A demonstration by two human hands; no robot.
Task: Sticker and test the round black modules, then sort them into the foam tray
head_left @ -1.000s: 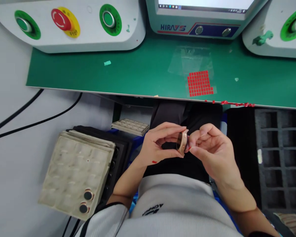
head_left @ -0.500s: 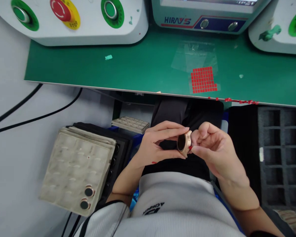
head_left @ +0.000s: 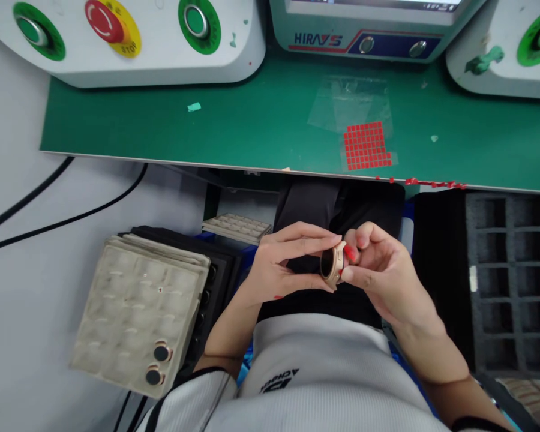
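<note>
Pinched from both sides: rose-gold watch case (head_left: 332,264) clamped between thumb and fingers of left hand (head_left: 279,267), with thumb and forefinger of right hand (head_left: 382,276) closed on its opposite edge, a small red sticker (head_left: 350,252) pressed there at the right fingertips. Held in mid-air above the lap, below the near edge of the green bench mat (head_left: 252,126), just in front of a white knitted top (head_left: 333,372). Turned on edge, round dark face pointing left toward the left palm, back toward the right hand; being round, no long axis to tell, though the flat of the disc stands nearly upright.

Off to the left, stacked beige moulded trays (head_left: 135,306), resting on a black tray (head_left: 216,270); top tray carrying two more watch cases (head_left: 157,363) in adjoining pockets at its near right corner, other pockets showing bare. Further back, another beige tray (head_left: 236,228) lying flat under the bench edge. At right, black foam tray (head_left: 513,282) of square cells, contents too dark to tell.

On the mat, grid of red stickers (head_left: 366,146) on clear film, more red bits (head_left: 423,182) strung along the mat's edge. Behind, white control housing with two green buttons (head_left: 195,23) and a red stop button (head_left: 103,15).
</note>
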